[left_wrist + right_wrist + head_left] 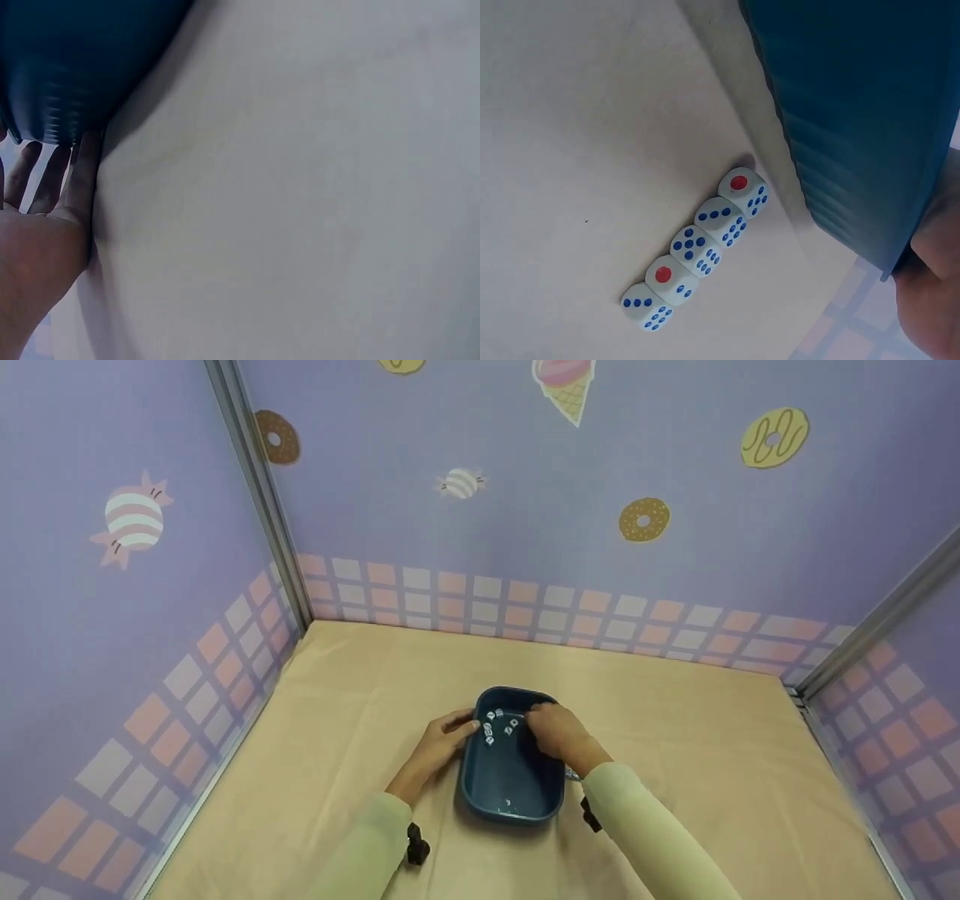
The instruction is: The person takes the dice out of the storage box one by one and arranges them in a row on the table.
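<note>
A dark blue rectangular tray [510, 780] with tall walls stands on the cloth-covered table. My left hand [444, 741] grips its left side, the thumb at the rim and the fingers along the outer wall. Over the right wall reaches my right hand [559, 731], fingers bent down inside the tray's far right part. Its fingertips are hidden, so I cannot tell whether they hold a die. Several small white dice [488, 729] lie inside near the far left. Outside the tray's right wall, a touching row of dice [695, 251] with blue and red pips rests on the cloth.
Beige cloth [697, 750] covers the table and shows light creases. Purple walls [525, 532] with sweets and a checked border enclose it at the back and both sides. Black wrist straps [418, 845] hang below the sleeves.
</note>
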Demonstrator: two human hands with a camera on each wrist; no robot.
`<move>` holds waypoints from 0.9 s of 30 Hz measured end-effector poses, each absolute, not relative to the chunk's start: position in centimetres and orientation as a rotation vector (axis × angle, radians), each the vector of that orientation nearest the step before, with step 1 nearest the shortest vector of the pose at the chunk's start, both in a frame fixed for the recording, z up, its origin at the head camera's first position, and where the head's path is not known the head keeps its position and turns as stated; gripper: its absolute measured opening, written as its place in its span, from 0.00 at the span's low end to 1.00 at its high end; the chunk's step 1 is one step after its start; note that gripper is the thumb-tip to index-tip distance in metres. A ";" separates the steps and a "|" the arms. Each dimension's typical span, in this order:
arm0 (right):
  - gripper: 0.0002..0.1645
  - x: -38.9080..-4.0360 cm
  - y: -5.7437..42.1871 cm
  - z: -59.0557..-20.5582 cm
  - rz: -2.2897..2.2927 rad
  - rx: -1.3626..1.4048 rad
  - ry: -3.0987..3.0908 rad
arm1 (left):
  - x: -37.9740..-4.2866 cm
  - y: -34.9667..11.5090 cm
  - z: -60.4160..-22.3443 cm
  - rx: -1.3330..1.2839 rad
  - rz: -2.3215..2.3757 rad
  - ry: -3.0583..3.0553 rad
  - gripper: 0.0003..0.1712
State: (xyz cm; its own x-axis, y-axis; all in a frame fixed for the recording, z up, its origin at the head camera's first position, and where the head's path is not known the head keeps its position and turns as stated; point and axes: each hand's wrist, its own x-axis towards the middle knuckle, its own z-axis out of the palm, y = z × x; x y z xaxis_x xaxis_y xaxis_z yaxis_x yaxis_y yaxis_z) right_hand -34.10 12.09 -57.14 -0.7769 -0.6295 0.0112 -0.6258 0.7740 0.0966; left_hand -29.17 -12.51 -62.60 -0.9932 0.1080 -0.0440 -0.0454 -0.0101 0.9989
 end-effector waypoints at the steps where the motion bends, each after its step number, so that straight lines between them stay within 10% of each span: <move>1: 0.07 -34.1 12.2 -57.2 -0.141 1.029 -2.919 | -29.2 -12.4 -62.6 0.060 2.167 2.106 0.30; 27: 0.04 -30.6 22.3 -54.8 1.027 0.883 -2.615 | -29.0 -12.6 -62.5 0.026 2.145 2.090 0.32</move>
